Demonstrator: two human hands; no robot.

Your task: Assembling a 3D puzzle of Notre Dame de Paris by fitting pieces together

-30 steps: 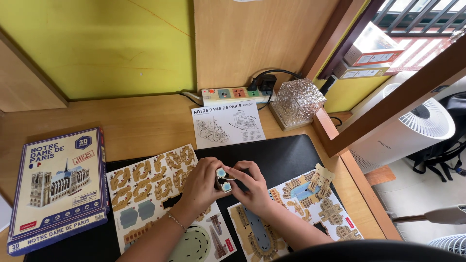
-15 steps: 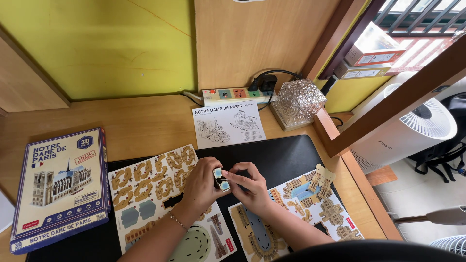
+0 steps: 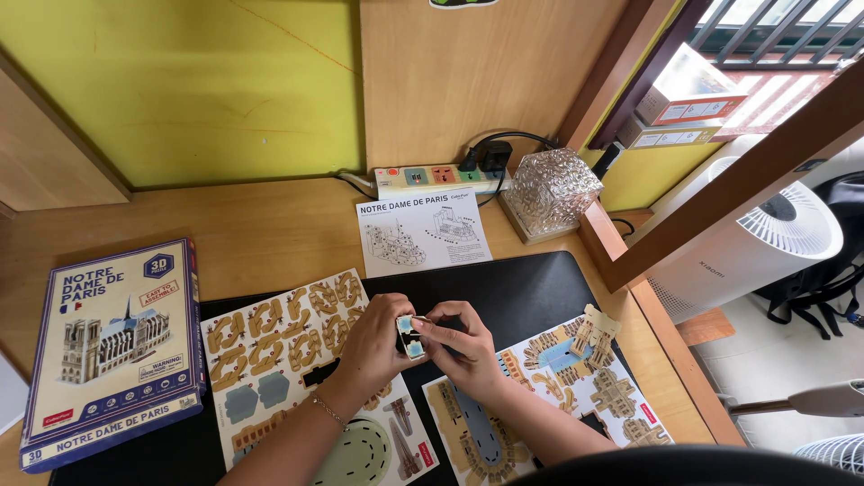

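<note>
We count three punch-out sheets [image 3: 279,342], one box [image 3: 112,346]; our left hand [image 3: 373,346] and right hand [image 3: 463,346] fingers pinch one small tan-and-blue piece [image 3: 412,335].

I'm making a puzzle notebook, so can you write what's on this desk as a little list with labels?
left hand: pinching a small puzzle piece
right hand: pinching the same piece
under the hands: black mat
left of the hands: punch-out sheet, puzzle box
right of the hands: second sheet
behind: instruction leaflet, power strip, glass cube lamp
</note>
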